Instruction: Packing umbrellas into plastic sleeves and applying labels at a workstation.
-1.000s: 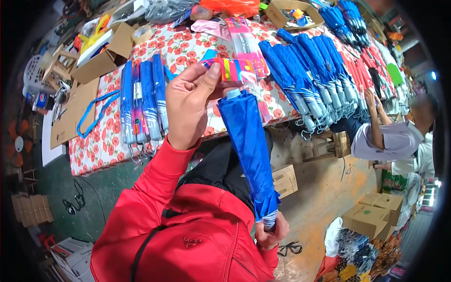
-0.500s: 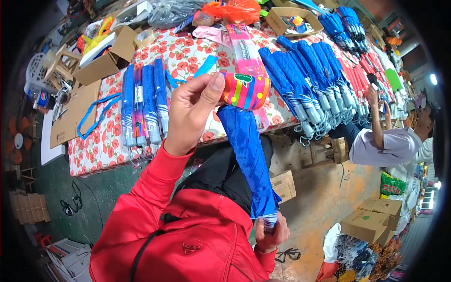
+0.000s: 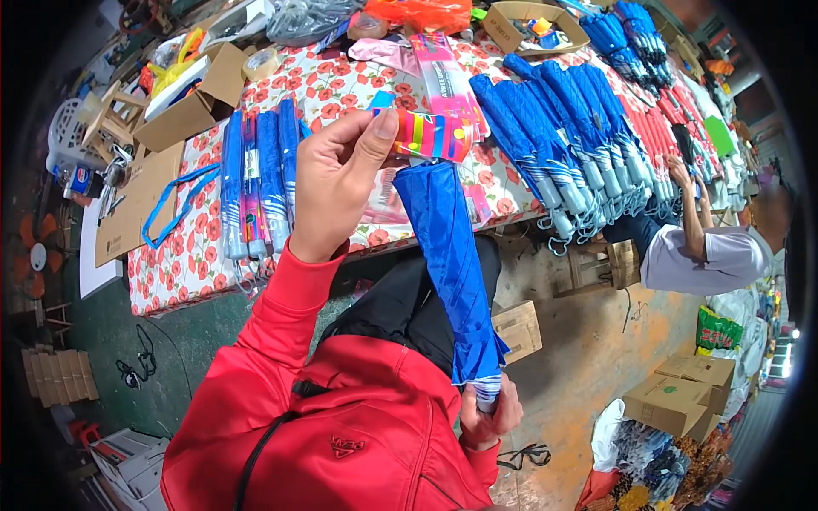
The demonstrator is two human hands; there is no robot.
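**Striped wrapper lifted clear of the umbrella's upper end, both hands engaged**

The person's left hand [image 3: 345, 175] pinches a striped wrapper [image 3: 433, 136] between thumb and fingers, above the near edge of the table [image 3: 175, 285]. The right hand [image 3: 494, 415], nearer the body, is closed around the lower end of a folded blue umbrella [image 3: 452, 272]. This umbrella slants across the lap, its far end lying just beneath the wrapper; whether the two touch cannot be told.

Compared with half a second ago, the wrapper has changed attitude: its broad face then hung lower, overlapping the umbrella's far end, whereas it is now raised and seen foreshortened, leaving the top of the folded cloth exposed. The right hand's grip is unaltered. The change appears to be one of position only: wrapper and umbrella remain separate pieces, brought close end to end, and the cloth is uncovered along its visible length.

Left on the flowered cover lies a small row of blue umbrellas [image 3: 271, 175]; right, a larger blue group [image 3: 562, 128] with grey handles toward the near edge. A pink packet [image 3: 436, 64] lies beyond the wrapper. At far right, a co-worker [image 3: 711, 260] reaches toward the table.
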